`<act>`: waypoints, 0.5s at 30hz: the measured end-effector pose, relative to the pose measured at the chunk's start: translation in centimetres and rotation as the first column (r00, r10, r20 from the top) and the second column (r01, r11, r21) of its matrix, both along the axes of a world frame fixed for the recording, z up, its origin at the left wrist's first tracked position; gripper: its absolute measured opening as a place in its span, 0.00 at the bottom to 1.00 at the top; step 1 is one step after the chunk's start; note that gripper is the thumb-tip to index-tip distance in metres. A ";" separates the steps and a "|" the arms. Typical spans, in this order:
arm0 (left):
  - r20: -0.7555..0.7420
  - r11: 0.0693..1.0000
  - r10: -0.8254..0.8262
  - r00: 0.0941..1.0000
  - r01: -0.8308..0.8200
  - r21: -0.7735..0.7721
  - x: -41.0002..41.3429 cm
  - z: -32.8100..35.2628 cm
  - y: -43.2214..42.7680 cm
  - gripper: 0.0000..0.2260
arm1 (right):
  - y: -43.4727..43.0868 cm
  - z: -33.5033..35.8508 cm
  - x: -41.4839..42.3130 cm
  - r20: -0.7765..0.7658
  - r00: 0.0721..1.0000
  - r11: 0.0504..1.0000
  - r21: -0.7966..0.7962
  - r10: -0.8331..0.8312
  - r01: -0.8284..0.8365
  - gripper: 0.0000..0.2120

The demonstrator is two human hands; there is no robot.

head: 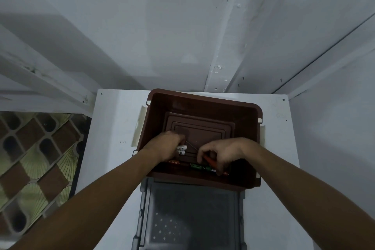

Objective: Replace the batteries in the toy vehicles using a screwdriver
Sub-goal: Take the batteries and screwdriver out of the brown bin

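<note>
The screwdriver point(209, 160), orange handle w/ thin metal shaft, was inside the brown bin point(203, 97) near its front wall, pinched by fingers of the right hand point(221, 153). The left hand point(165, 145) curled round white batteries point(181, 150) beside the shaft tip. Green batteries point(196, 166) lay at the front wall. The bin stood on a white table point(113, 128), w/ a grey crate point(192, 209) in front.

Brown tub point(203, 103) on white table point(113, 119), grey crate point(192, 219) just beside
</note>
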State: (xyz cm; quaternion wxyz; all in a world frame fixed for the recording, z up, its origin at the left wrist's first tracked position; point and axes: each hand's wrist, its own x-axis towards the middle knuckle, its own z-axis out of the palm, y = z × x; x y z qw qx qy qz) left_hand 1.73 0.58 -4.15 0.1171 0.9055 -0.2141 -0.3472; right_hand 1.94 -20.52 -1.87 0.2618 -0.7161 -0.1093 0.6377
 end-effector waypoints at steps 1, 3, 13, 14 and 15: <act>0.000 1.000 -0.008 1.000 0.008 0.007 -0.1 0.1 0.0 0.09 | 0.1 0.0 0.0 0.001 1.000 1.000 0.002 0.010 -0.010 0.29; -0.039 1.000 -0.006 0.999 0.007 0.026 -0.2 0.3 0.1 0.09 | 0.2 0.0 -0.1 0.010 0.999 0.999 0.005 0.047 -0.047 0.32; -0.318 0.999 0.002 0.948 0.015 0.050 0.7 2.1 0.3 0.10 | 0.0 -0.2 -0.1 0.032 0.997 0.997 -0.026 0.069 -0.069 0.29; -0.344 0.996 -0.018 0.939 0.046 0.075 0.6 2.2 0.3 0.10 | 0.0 -0.2 0.0 0.029 0.998 0.998 -0.024 0.063 -0.063 0.29; -0.371 0.992 -0.035 0.928 0.078 0.102 0.5 2.3 0.4 0.11 | 0.0 -0.2 0.0 0.023 0.998 0.998 -0.021 0.055 -0.055 0.29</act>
